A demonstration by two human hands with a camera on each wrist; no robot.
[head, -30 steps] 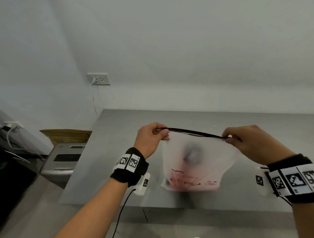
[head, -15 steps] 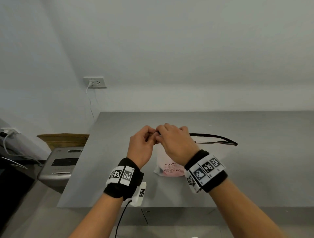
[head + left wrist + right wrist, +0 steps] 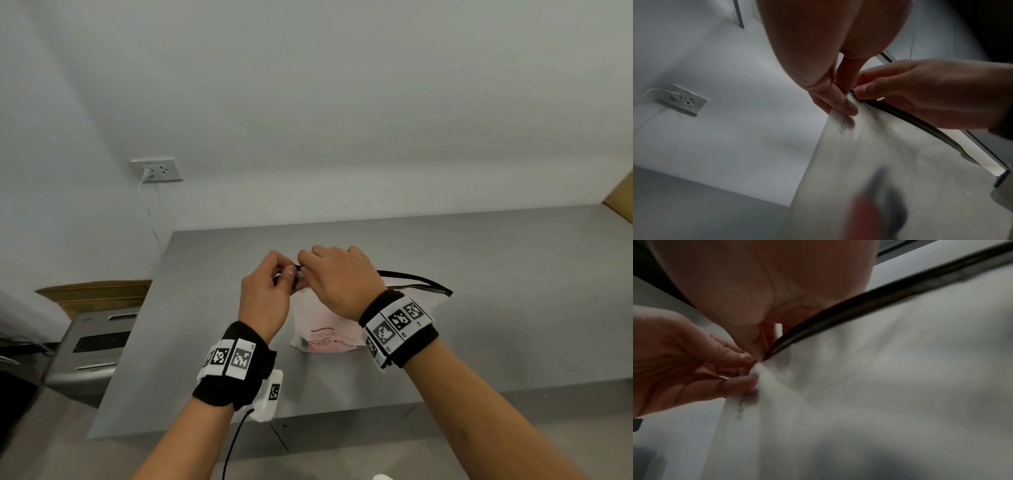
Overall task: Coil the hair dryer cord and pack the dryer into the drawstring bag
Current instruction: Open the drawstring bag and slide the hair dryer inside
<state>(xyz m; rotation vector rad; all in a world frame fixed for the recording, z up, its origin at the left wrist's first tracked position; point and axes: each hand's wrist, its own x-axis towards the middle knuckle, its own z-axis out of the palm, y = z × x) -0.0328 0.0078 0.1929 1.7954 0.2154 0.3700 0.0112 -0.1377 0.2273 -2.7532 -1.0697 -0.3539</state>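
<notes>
Bench [image 3: 496, 308]: the grey metal surface carried the load, so the bag's bottom could sit on it while both hands worked only at the top edge.
Drawstring bag [image 3: 318, 329]: a translucent white bag with red warning print stood on the bench between the wrists, held upright by its left top corner, probably so the contents stayed settled at the bottom.
Hair dryer [image 3: 888, 209]: only a dark and reddish blur showed through the bag wall low down; it seemed to be already inside, though its cord could not be made out.
Black drawstring band [image 3: 414, 279]: it ran along the bag mouth and trailed to the right, lying slack there, which suggests that side was free to gather.
Left hand [image 3: 265, 298]: fingers curled, thumb and fingertips pinching the bag's corner just below the band, apparently as an anchor.
Right hand [image 3: 339, 277]: curled over from the other side, its fingertips pinching the band's end right against the left hand's grip, likely to pull the string through.
Stage: packing looked done; closing the mouth remained.
</notes>
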